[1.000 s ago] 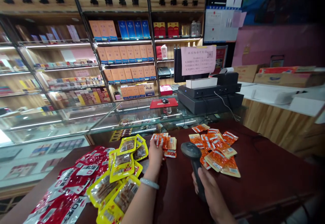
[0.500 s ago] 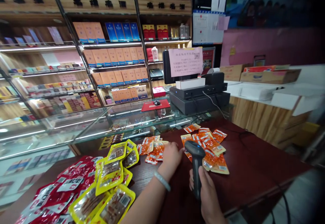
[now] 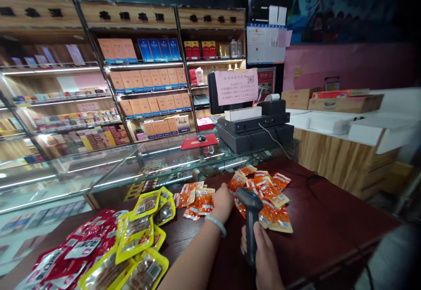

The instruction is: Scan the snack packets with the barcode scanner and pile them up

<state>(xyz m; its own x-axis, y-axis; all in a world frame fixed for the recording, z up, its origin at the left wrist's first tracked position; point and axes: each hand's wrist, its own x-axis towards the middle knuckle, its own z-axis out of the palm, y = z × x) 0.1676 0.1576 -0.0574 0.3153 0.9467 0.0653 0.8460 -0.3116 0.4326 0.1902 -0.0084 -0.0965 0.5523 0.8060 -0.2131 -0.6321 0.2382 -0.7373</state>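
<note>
Gripping a scanner (image 3: pixel 250 202) upright near the counter's (image 3: pixel 329 220) front edge, the right hand (image 3: pixel 263 259) is closed around its handle. The left hand (image 3: pixel 222 200) rests, fingers curled, between two piles of orange packets (image 3: pixel 272 198), (image 3: pixel 194 198) mid-counter; whether it grips one I cannot tell. Yellow packets (image 3: pixel 141 233) and red packets (image 3: pixel 72 255) lie at the left end, seemingly untouched.

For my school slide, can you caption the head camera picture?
Right hand holds a barcode scanner; left hand touches orange snack packets.

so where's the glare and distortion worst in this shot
Head view: shelf light strips streak glare across the glass counter; wide-angle bending curves the shelves at left; corners fall dark; the right hand on the scanner sits dim, and the left hand is slightly soft.
</note>
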